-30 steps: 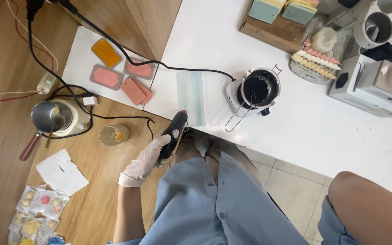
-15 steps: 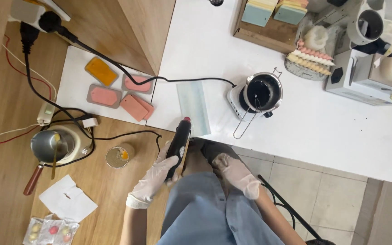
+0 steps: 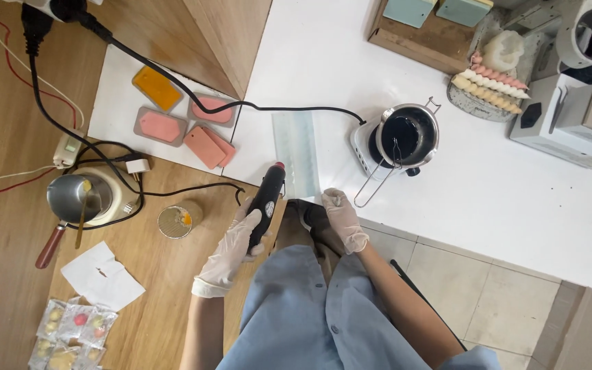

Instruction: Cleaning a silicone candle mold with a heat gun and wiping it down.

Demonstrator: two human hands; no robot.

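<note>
Clear packets (image 3: 70, 334) of coloured pieces beside white paper (image 3: 101, 276), bottom left.

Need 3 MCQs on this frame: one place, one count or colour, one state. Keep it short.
1. Where is the black heat tool with the red tip?
A. in the gloved left hand
B. on the white table
C. inside the pot

2. How many pink slabs in grey moulds lie on the white board?
A. one
B. two
C. four

3. What does the gloved right hand grip?
A. the wire handle
B. nothing; it rests at the white table's edge
C. a spoon

Key: 1 A, fingers wrap the tool's body. 2 C, four pink beside one orange slab. 3 B, its fingers close on nothing.
</note>
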